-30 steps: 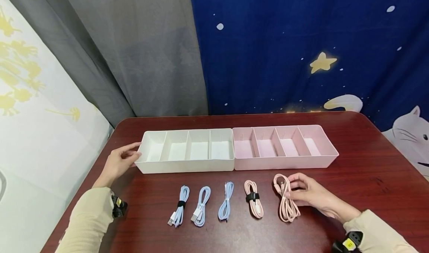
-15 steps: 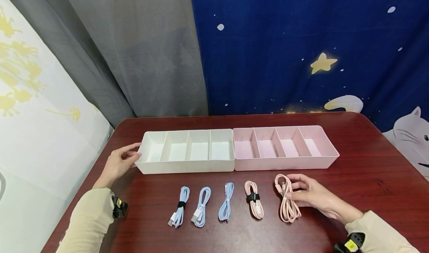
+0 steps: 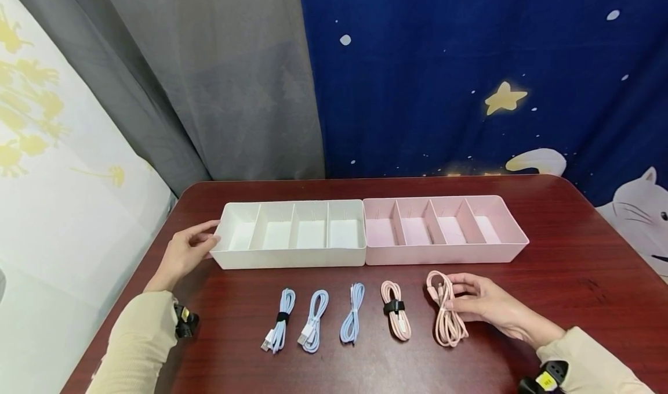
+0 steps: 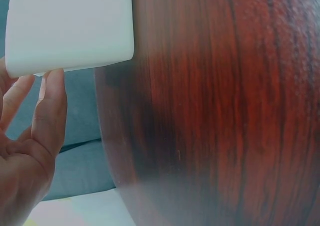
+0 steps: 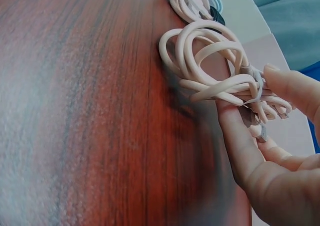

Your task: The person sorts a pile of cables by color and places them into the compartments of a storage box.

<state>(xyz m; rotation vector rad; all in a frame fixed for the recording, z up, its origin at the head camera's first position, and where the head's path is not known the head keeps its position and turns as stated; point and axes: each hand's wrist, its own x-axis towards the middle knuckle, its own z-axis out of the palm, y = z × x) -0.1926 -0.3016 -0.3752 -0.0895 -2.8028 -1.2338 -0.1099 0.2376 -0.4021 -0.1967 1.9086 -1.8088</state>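
In the head view my right hand (image 3: 477,301) pinches a coiled pink charging cable (image 3: 450,324) near its tied middle. The right wrist view shows the thumb (image 5: 287,83) at the tie, other fingers on the far side of the loops, and metal plugs poking out. My left hand (image 3: 185,253) touches the left end of a white divided organizer box (image 3: 289,259), its fingertips (image 4: 57,83) against the end wall in the left wrist view. A pink divided box (image 3: 443,253) butts against the white box's right end.
Left of the held coil lie a pink cable (image 3: 399,318) with a black strap, a plain blue cable (image 3: 352,314), a blue cable (image 3: 314,321) with a white plug, and a blue cable (image 3: 282,321) with a black strap. Curtains hang behind the table (image 3: 235,365).
Only a slight shift of the whole head view shows. Both hands, the boxes and the cables keep their places.
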